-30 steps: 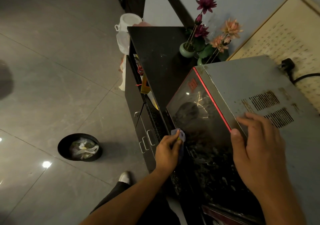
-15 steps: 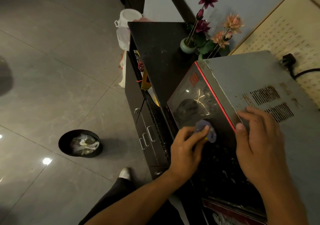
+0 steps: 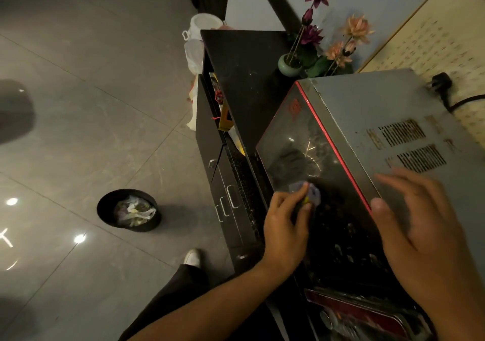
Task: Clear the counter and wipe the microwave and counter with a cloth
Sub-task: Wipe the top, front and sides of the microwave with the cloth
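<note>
The microwave (image 3: 372, 110) has a grey metal top, a red-trimmed edge and a dark glass door, and it stands on the black counter (image 3: 244, 73). My left hand (image 3: 284, 230) grips a small bluish cloth (image 3: 312, 195) and presses it against the lower middle of the glass door. On the top front edge of the microwave rests my right hand (image 3: 422, 230), fingers spread over the metal near the vent slots and thumb at the red trim.
A green vase of pink and purple flowers (image 3: 315, 49) stands on the counter behind the microwave. A drawer (image 3: 223, 115) below the counter hangs open with clutter. A black bin (image 3: 128, 211) sits on the tiled floor at left. A plug and cable (image 3: 446, 91) lie by the wall.
My left hand carried the cloth from the door's left edge in across the glass, then slightly back left and down. My right hand stayed on the microwave top.
</note>
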Demonstrator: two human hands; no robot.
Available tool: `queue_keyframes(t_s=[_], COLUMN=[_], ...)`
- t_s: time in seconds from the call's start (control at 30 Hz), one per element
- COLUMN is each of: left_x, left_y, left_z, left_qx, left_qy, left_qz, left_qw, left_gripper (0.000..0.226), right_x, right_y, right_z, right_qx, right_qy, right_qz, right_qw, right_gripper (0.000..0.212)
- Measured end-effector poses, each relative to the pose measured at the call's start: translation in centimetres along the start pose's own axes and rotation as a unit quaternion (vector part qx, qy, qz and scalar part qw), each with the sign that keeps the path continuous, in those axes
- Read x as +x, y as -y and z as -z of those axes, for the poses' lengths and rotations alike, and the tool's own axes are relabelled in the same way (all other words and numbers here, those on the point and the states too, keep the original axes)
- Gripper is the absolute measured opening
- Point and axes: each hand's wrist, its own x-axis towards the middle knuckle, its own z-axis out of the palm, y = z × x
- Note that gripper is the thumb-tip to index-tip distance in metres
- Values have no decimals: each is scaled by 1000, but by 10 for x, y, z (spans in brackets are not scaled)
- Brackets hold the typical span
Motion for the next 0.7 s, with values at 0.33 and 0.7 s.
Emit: queue_keyframes(t_s=[0.33, 0.7], left_x=[-19, -56], left_y=[20, 38], left_z=[-9, -35], left_qx=[46, 41], left_qy=[-18, -90], left_qz=[-65, 153], left_qw=[997, 983], left_gripper=[40, 32], right_x=[-50, -64], right_y=[-40, -71], right_z=[23, 22], right_qx=[10, -58], right_qy=[-14, 46], right_qz=[41, 91], right_qw=[999, 993], right_gripper=[47, 50])
